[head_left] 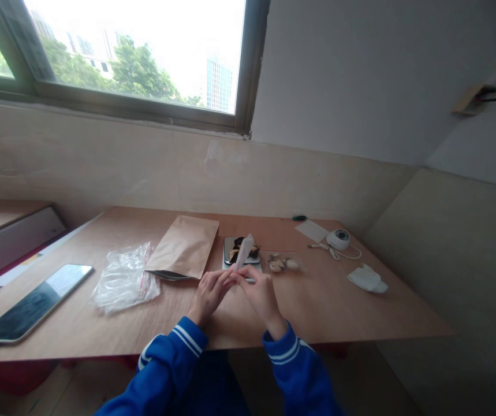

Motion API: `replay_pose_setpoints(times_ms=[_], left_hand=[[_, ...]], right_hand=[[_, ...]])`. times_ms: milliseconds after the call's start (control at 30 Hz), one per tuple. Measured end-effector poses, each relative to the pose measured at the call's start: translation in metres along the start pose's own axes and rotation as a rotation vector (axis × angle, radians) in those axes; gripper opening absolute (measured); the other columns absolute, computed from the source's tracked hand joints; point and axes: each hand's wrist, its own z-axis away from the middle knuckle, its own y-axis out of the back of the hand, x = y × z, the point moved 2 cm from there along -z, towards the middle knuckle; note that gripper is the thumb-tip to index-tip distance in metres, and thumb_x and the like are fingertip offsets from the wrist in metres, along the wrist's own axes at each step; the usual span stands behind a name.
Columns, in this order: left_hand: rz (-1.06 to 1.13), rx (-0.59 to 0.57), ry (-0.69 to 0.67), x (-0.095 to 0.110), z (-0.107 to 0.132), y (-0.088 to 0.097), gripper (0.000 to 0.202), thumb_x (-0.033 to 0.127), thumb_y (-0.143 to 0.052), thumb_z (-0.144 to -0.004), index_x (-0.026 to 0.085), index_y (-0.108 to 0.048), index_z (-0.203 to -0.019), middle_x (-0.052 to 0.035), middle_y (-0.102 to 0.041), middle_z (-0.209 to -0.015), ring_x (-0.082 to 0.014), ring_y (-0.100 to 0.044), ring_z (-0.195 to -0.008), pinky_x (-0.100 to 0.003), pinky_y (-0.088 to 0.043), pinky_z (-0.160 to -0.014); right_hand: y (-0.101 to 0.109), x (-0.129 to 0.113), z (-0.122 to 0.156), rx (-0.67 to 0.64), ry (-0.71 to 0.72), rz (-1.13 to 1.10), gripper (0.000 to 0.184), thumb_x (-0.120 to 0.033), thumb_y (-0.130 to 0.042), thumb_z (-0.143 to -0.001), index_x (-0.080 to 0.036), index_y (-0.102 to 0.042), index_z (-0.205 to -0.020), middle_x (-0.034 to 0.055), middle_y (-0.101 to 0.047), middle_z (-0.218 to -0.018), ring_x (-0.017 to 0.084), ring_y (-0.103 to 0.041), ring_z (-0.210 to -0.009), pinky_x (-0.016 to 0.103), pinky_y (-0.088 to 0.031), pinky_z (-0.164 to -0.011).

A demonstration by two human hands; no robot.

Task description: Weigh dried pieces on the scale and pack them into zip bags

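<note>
Scale (254,262) right of pouch (187,245)

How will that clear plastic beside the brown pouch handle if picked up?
The clear plastic is likely floppy, given its wrinkles, and probably light, looking like thin film. Its glossy surface may be slippery. It appears to touch the brown pouch, which might shift too.

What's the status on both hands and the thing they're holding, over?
Left hand and right hand together, gripping a pale, thin item. Item upright-slanted, partly hiding dark-and-tan pieces on the scale.
</note>
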Motion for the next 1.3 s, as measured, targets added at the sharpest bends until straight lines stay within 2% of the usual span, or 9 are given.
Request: replay_pose_setpoints(times_ms=[300, 533, 667, 833, 900, 1000, 1067, 1167, 1300], left_hand=[[0.041, 0.086, 0.075, -0.005, -0.001, 0.006, 0.046, 0.025, -0.047, -0.091, 0.020, -0.041, -0.136, -0.0117, -0.060, -0.107, -0.0204, -0.062, -0.097, -0.031, -0.054, -0.078], [0.119, 0.185, 0.109, -0.008, 0.002, 0.003, 0.008, 0.021, -0.049, -0.090, 0.021, -0.055, -0.095, -0.0020, -0.063, -0.084, -0.0132, -0.062, -0.075, -0.024, -0.051, -0.064], [0.088, 0.247, 0.208, -0.013, 0.006, 0.005, 0.007, 0.019, -0.046, -0.090, 0.019, -0.051, -0.086, -0.0019, -0.057, -0.081, -0.0138, -0.058, -0.073, -0.026, -0.047, -0.063], [0.015, 0.321, 0.314, -0.016, 0.007, 0.012, 0.009, 0.015, -0.046, -0.088, 0.019, -0.049, -0.080, -0.0051, -0.051, -0.089, -0.0164, -0.052, -0.081, -0.031, -0.044, -0.072], [-0.019, 0.308, 0.287, -0.014, 0.007, 0.013, 0.012, 0.015, -0.049, -0.086, 0.019, -0.049, -0.075, -0.0044, -0.049, -0.088, -0.0161, -0.051, -0.081, -0.029, -0.044, -0.071], [-0.047, 0.298, 0.276, -0.013, 0.008, 0.012, 0.017, 0.016, -0.051, -0.084, 0.020, -0.047, -0.069, -0.0037, -0.049, -0.085, -0.0158, -0.050, -0.080, -0.028, -0.043, -0.069], [-0.062, 0.294, 0.298, -0.013, 0.008, 0.012, 0.019, 0.017, -0.052, -0.083, 0.020, -0.045, -0.066, -0.0037, -0.049, -0.083, -0.0164, -0.050, -0.079, -0.029, -0.043, -0.070], [-0.076, 0.273, 0.324, -0.013, 0.007, 0.013, 0.022, 0.018, -0.052, -0.083, 0.020, -0.043, -0.063, -0.0035, -0.051, -0.079, -0.0170, -0.049, -0.076, -0.031, -0.042, -0.070], [-0.064, 0.267, 0.344, -0.013, 0.005, 0.013, 0.023, 0.017, -0.052, -0.083, 0.021, -0.042, -0.062, -0.0030, -0.051, -0.077, -0.0170, -0.048, -0.073, -0.031, -0.040, -0.068]], right_hand=[[-0.004, -0.005, -0.015, -0.089, 0.121, 0.078, 0.033, -0.047, -0.059, -0.084, -0.019, -0.059, -0.066, 0.0008, -0.064, -0.066, 0.015, -0.060, -0.064, 0.024, -0.044, -0.063], [-0.013, -0.002, -0.025, -0.246, 0.049, -0.078, 0.038, -0.054, -0.057, -0.082, -0.019, -0.054, -0.066, -0.0016, -0.060, -0.064, 0.014, -0.057, -0.064, 0.023, -0.043, -0.061], [-0.011, 0.015, -0.028, -0.170, -0.020, -0.048, 0.039, -0.056, -0.053, -0.084, -0.020, -0.049, -0.067, -0.0021, -0.057, -0.061, 0.014, -0.056, -0.060, 0.024, -0.041, -0.058], [0.012, 0.055, -0.037, 0.004, -0.171, 0.085, 0.046, -0.062, -0.045, -0.085, -0.021, -0.047, -0.064, -0.0022, -0.052, -0.054, 0.015, -0.052, -0.054, 0.026, -0.040, -0.055], [0.019, 0.063, -0.041, -0.121, -0.131, 0.128, 0.047, -0.063, -0.044, -0.085, -0.020, -0.052, -0.067, 0.0005, -0.058, -0.062, 0.017, -0.056, -0.062, 0.027, -0.044, -0.061], [0.024, 0.066, -0.047, -0.259, 0.040, 0.200, 0.044, -0.057, -0.040, -0.090, -0.020, -0.063, -0.086, 0.0062, -0.066, -0.095, 0.021, -0.059, -0.096, 0.034, -0.044, -0.089], [0.026, 0.069, -0.053, -0.174, 0.094, 0.285, 0.041, -0.051, -0.036, -0.094, -0.022, -0.062, -0.104, 0.0091, -0.060, -0.116, 0.022, -0.050, -0.117, 0.038, -0.035, -0.102], [0.022, 0.082, -0.063, -0.049, 0.056, 0.476, 0.038, -0.041, -0.043, -0.092, -0.024, -0.054, -0.125, 0.0120, -0.047, -0.135, 0.026, -0.037, -0.131, 0.045, -0.030, -0.107], [0.010, 0.105, -0.075, -0.088, -0.018, 0.620, 0.041, -0.029, -0.057, -0.085, -0.023, -0.056, -0.125, 0.0146, -0.046, -0.136, 0.031, -0.039, -0.129, 0.048, -0.032, -0.104]])
